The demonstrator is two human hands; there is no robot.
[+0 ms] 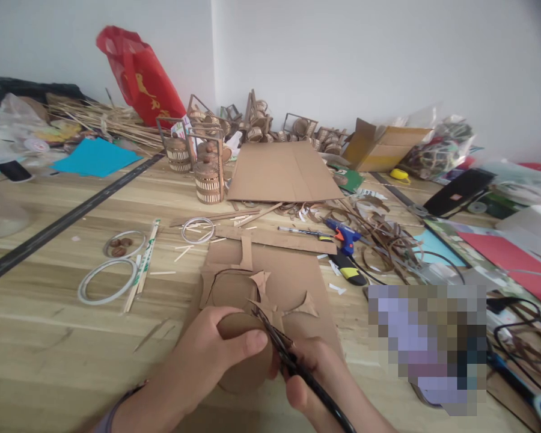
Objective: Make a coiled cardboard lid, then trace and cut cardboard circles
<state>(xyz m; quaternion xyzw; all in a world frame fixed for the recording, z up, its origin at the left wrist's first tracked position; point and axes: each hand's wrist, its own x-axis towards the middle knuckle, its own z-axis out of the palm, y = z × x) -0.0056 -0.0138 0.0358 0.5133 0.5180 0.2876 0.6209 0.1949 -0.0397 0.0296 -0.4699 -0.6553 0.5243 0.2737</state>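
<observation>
My left hand (216,343) is closed on a rounded piece of cardboard (247,367), its thumb pressed flat on top. In my right hand (315,367) is a pair of dark scissors (288,355), their blades lying along the right edge of that piece. The fingers of my right hand are wrapped round the handles. Just beyond the blades lie curved cardboard offcuts (261,285). Beneath these is a larger cardboard sheet (302,270) lying flat on the wooden table.
A blue glue gun (342,234) and a yellow-black utility knife (349,267) lie right of the cardboard. Rolls of white strip (107,281) are at left. Small lantern-like wooden models (208,180) stand behind, near a large cardboard panel (284,171). A red bag (139,78) leans at the back.
</observation>
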